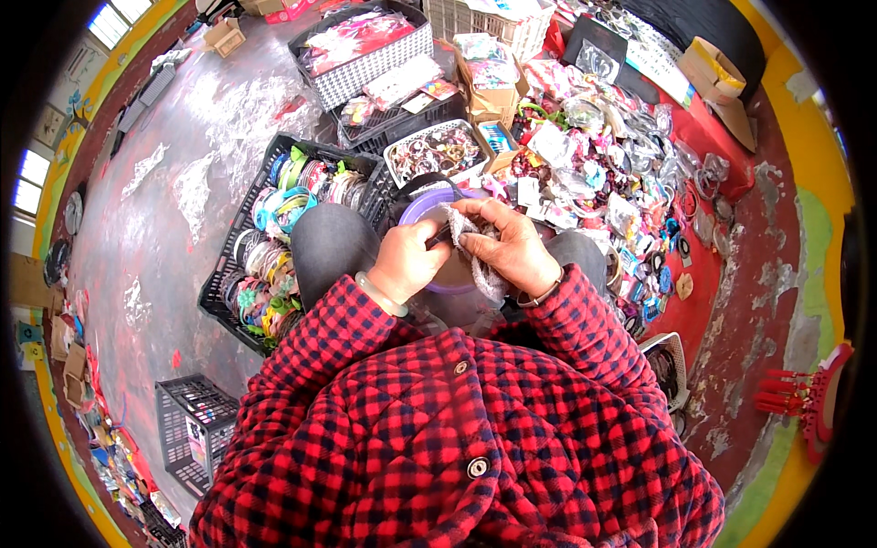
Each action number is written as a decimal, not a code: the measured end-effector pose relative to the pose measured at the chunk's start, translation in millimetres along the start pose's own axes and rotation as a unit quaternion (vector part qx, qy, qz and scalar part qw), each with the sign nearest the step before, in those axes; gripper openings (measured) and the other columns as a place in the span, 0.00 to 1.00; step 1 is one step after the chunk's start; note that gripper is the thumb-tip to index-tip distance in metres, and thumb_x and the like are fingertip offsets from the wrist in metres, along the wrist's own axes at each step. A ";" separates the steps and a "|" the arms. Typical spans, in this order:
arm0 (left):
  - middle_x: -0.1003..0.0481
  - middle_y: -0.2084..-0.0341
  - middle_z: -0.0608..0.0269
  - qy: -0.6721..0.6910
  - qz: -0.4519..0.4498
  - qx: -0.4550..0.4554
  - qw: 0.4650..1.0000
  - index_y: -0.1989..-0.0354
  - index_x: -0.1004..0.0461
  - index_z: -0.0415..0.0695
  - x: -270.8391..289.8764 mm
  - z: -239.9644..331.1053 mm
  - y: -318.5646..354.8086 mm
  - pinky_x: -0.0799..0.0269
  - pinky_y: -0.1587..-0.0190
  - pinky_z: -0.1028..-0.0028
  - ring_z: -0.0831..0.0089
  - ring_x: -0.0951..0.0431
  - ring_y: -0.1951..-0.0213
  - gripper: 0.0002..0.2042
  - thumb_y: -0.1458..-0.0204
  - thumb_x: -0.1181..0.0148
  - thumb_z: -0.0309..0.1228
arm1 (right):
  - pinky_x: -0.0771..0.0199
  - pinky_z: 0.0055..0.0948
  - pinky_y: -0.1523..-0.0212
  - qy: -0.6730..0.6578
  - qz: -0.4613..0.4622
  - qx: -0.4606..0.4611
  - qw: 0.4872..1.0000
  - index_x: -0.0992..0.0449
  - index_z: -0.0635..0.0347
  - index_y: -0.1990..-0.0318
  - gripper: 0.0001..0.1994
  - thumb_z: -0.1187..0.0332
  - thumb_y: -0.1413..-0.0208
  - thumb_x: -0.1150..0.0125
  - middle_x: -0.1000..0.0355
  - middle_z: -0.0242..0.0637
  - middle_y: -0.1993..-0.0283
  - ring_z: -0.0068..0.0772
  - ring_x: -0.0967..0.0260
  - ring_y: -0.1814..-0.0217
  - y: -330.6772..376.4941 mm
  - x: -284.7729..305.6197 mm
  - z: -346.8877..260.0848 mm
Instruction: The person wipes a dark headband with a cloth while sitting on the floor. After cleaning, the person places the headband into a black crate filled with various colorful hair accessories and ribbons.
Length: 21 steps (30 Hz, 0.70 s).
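1 left hand [407, 260] pinching, 1 right hand [513, 248] gripping, seemingly the same grey fabric [490, 281], purple basin [418, 206] beneath

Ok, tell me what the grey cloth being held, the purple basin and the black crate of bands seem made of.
Cloth: fabric, perhaps knit; matte, with a nubby surface and soft folds.
Basin: probably plastic; smooth, evenly coloured rim.
Crate: likely moulded plastic; fairly matte, with slotted walls.

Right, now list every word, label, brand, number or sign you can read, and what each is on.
No text is legible:
White tag on the heap: too small.
Teal square, yellow square, far left: marks too blurred.
Card in the lower-left crate: too small.
Held grey fabric: no lettering visible.
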<state>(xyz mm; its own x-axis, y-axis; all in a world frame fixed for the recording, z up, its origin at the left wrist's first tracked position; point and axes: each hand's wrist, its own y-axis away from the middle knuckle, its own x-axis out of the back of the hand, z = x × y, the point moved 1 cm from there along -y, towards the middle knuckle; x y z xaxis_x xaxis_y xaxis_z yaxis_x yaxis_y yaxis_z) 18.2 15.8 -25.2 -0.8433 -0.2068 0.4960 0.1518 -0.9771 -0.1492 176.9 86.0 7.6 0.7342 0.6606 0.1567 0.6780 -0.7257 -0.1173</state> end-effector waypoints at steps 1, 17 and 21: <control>0.26 0.80 0.58 -0.024 -0.002 -0.007 1.000 0.70 0.26 0.36 0.8 2.0 0.2 0.31 0.72 0.75 0.75 0.26 0.75 0.06 0.57 0.44 0.23 | 0.32 0.27 0.55 0.030 -0.001 0.004 1.000 0.28 0.62 0.53 0.18 0.74 0.55 0.39 0.29 0.39 0.60 0.29 0.31 0.57 0.1 0.0 -1.8; 0.29 0.81 0.48 -0.090 0.011 -0.087 0.992 0.77 0.31 0.40 -1.7 31.2 -1.1 0.33 0.74 0.59 0.49 0.27 0.75 0.05 0.57 0.44 0.29 | 0.35 0.35 0.71 0.146 0.183 0.042 0.971 0.29 0.63 0.72 0.07 0.70 0.55 0.39 0.33 0.44 0.76 0.44 0.34 0.74 3.8 -15.4 -2.0; 0.31 0.83 0.47 -0.096 0.017 -0.088 0.991 0.78 0.32 0.40 0.4 26.3 -2.9 0.34 0.75 0.58 0.48 0.28 0.76 0.06 0.57 0.44 0.29 | 0.34 0.30 0.70 0.181 0.222 0.105 0.952 0.28 0.62 0.70 0.05 0.72 0.53 0.39 0.32 0.40 0.75 0.33 0.34 0.74 -1.5 -21.2 3.3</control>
<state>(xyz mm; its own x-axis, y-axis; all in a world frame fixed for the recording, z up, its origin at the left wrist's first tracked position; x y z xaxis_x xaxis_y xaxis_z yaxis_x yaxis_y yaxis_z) 31.0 17.2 -2.1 -0.7225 -0.2620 0.6398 0.0722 -0.9489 -0.3071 160.4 73.7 1.2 0.9153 0.1601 0.3696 0.3238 -0.8383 -0.4387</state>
